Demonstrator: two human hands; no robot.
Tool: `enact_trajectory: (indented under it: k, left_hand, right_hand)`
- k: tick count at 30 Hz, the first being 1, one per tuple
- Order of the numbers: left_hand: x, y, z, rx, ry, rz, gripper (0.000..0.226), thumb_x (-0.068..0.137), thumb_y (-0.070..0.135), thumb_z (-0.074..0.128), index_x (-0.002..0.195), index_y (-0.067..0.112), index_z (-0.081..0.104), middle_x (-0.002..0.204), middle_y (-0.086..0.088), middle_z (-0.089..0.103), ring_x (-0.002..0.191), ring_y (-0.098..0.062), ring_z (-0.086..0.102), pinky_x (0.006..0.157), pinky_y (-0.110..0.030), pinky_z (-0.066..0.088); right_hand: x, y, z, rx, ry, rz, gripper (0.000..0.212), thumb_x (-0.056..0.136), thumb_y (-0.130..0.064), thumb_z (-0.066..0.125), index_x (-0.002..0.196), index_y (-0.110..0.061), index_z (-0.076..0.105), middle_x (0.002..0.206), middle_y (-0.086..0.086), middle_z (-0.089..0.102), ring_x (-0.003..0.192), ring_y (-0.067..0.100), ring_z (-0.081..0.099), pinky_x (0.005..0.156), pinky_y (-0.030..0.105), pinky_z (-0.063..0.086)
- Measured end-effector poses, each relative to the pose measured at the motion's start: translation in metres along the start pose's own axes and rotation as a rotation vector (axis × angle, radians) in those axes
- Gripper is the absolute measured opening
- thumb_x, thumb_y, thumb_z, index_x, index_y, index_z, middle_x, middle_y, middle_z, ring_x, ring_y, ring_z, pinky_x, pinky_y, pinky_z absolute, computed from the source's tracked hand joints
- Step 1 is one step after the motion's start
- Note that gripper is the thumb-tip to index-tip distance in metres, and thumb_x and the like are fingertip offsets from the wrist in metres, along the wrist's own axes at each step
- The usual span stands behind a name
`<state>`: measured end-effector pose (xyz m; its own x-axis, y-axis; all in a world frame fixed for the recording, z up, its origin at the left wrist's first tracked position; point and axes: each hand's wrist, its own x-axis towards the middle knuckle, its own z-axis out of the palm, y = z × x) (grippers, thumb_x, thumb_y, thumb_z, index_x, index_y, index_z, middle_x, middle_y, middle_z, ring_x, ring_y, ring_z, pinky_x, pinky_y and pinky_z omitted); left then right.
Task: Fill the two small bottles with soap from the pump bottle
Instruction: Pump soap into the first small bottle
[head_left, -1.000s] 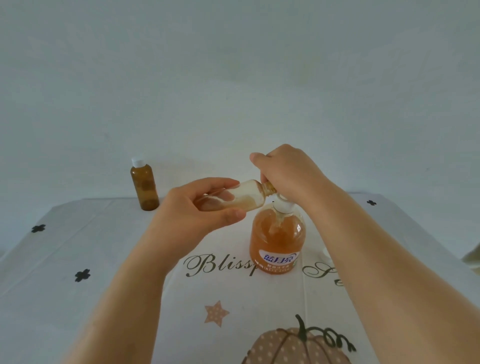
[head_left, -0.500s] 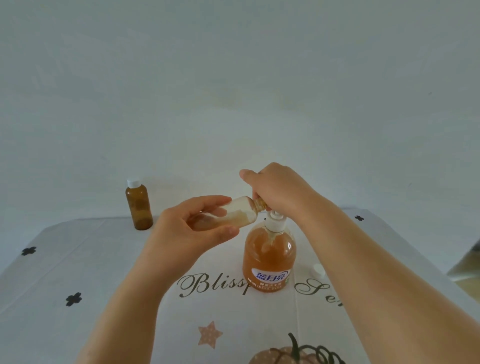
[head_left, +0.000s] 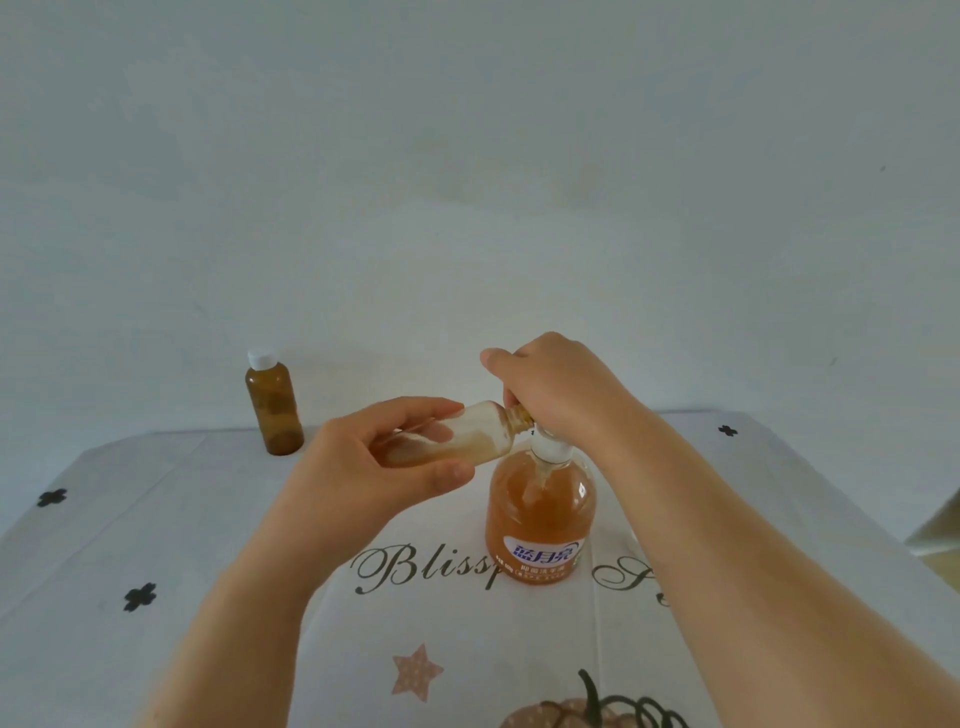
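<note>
**A:** Where is the small bottle?

**B:** Held above the tabletop (head_left: 208, 545). The left hand (head_left: 374, 462) grips the clear small bottle (head_left: 457, 436) almost on its side, thumb beneath and fingers on top. Its neck points right, up against the top of the pump bottle (head_left: 540, 519). A pale layer of soap lies along its lower wall.

**A:** And the right hand?

**B:** The right hand (head_left: 556, 384) is curled down over the pump head, hiding it. The pump bottle stands upright on the printed cloth (head_left: 426, 670), holding orange soap.

**A:** The other one?

**B:** The second small bottle (head_left: 274, 410), amber with a white cap, stands upright at the far left of the tabletop, well apart from both hands
</note>
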<state>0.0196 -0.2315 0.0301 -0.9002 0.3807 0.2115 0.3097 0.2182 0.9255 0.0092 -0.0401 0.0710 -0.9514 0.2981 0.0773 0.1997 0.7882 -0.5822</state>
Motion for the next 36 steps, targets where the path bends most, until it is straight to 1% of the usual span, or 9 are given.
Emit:
enact_trajectory:
  k: [3,5,9,14,19,24,28,33,36]
  left_hand:
    - [0.001,0.001,0.0,0.014,-0.013,0.01,0.039,0.068,0.029,0.084,0.101,0.044,0.069,0.095,0.024,0.069,0.085,0.007,0.065,0.067,-0.006,0.048]
    - [0.0,0.002,-0.002,0.03,-0.02,0.013,0.039,0.068,0.033,0.083,0.101,0.046,0.068,0.096,0.025,0.069,0.087,0.006,0.065,0.07,-0.01,0.049]
    - [-0.002,0.005,-0.002,0.015,-0.004,0.034,0.04,0.066,0.036,0.081,0.103,0.046,0.068,0.095,0.024,0.069,0.086,0.003,0.066,0.077,-0.017,0.052]
    - [-0.006,0.008,-0.002,-0.018,0.032,0.062,0.039,0.067,0.034,0.082,0.102,0.045,0.068,0.095,0.021,0.07,0.086,0.001,0.066,0.073,-0.015,0.052]
    - [-0.006,0.008,-0.002,-0.037,0.031,0.055,0.038,0.07,0.028,0.083,0.101,0.044,0.069,0.095,0.02,0.071,0.085,0.0,0.068,0.074,-0.015,0.053]
    - [-0.003,0.006,0.001,-0.037,0.033,0.051,0.039,0.068,0.029,0.083,0.101,0.044,0.069,0.094,0.021,0.07,0.083,0.001,0.067,0.071,-0.011,0.053]
    - [-0.002,0.004,0.0,-0.03,0.024,0.039,0.04,0.067,0.029,0.084,0.103,0.043,0.07,0.095,0.021,0.07,0.083,0.002,0.066,0.074,-0.015,0.052]
    - [0.0,0.001,-0.002,0.044,0.002,0.014,0.039,0.068,0.034,0.083,0.1,0.05,0.067,0.096,0.029,0.067,0.088,0.008,0.063,0.075,-0.011,0.046]
    - [0.0,0.001,-0.001,0.009,-0.001,0.002,0.041,0.067,0.032,0.084,0.102,0.047,0.069,0.096,0.025,0.07,0.089,0.006,0.066,0.079,-0.016,0.049]
  right_hand:
    - [0.0,0.0,-0.001,0.006,0.007,0.007,0.052,0.1,-0.046,0.045,0.093,-0.001,0.069,0.074,0.004,0.059,0.063,0.021,0.052,0.064,0.033,0.043]
    - [-0.001,-0.001,-0.001,0.007,0.008,0.014,0.051,0.099,-0.045,0.046,0.096,-0.001,0.07,0.073,0.004,0.059,0.062,0.021,0.053,0.065,0.033,0.043]
    - [-0.001,-0.006,-0.006,0.005,0.028,0.018,0.05,0.099,-0.046,0.048,0.095,-0.002,0.071,0.074,0.004,0.062,0.064,0.021,0.055,0.066,0.033,0.045]
    - [-0.004,-0.012,-0.014,0.011,0.095,-0.02,0.056,0.101,-0.047,0.045,0.097,0.001,0.074,0.067,0.003,0.06,0.063,0.021,0.056,0.066,0.032,0.047]
    - [-0.003,-0.012,-0.012,0.011,0.038,0.029,0.062,0.102,-0.056,0.039,0.095,-0.004,0.073,0.066,0.003,0.066,0.062,0.021,0.06,0.072,0.034,0.051]
    - [0.0,-0.011,-0.01,-0.044,-0.005,0.029,0.06,0.1,-0.058,0.04,0.098,-0.007,0.071,0.072,0.004,0.064,0.067,0.022,0.061,0.076,0.036,0.052]
    - [0.0,-0.008,-0.009,-0.047,0.006,-0.002,0.057,0.1,-0.055,0.042,0.096,-0.006,0.071,0.072,0.004,0.064,0.065,0.021,0.059,0.069,0.034,0.048]
    - [-0.001,-0.001,0.001,-0.02,0.032,-0.039,0.054,0.1,-0.046,0.046,0.095,0.0,0.071,0.069,0.004,0.059,0.063,0.021,0.054,0.064,0.033,0.044]
    - [-0.001,0.0,0.001,-0.005,0.031,-0.041,0.053,0.1,-0.045,0.046,0.096,0.002,0.071,0.07,0.004,0.057,0.061,0.021,0.051,0.063,0.033,0.042]
